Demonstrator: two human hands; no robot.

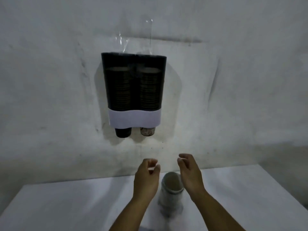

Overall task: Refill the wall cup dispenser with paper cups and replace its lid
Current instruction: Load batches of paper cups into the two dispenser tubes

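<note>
Dispenser point(134, 90) hangs on wall, both tubes stacked with cups. Left hand point(146, 178) and right hand point(190, 174) loosely curled, empty, flanking a cup stack point(171, 192) on table point(58, 205).

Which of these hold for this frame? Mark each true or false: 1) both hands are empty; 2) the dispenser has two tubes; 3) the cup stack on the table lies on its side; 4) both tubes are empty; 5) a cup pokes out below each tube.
1) True. The left hand and right hand hold nothing; both hover above the table.
2) True. The wall dispenser has two dark tubes side by side.
3) False. The cup stack stands upright between the hands, mouth up.
4) False. Stacked cups show through both tubes, reaching near the top.
5) True. A dark cup hangs under the left tube and a patterned cup under the right one.
</note>
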